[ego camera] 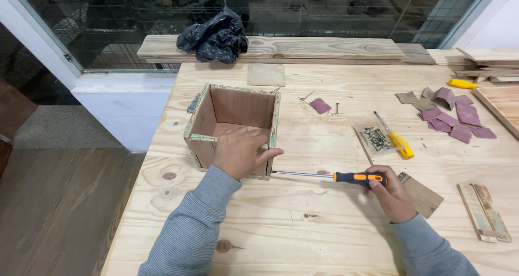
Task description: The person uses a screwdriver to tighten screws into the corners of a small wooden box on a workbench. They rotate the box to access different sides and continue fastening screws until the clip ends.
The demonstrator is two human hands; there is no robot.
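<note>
An open-topped wooden box (238,111) with green-stained edges stands on the pale wooden workbench (303,227). My left hand (240,151) presses over the box's near wall and grips it. A screwdriver (330,175) with an orange and black handle lies level, its metal shaft pointing left at the box's lower right corner. My right hand (392,195) is closed around the handle's end.
A small packet of screws (376,139) and a yellow-handled tool (397,141) lie right of the box. Purple sandpaper scraps (457,119) are scattered at the right. A black plastic bag (213,38) sits on a plank at the back. Wood strips (484,211) lie at the near right.
</note>
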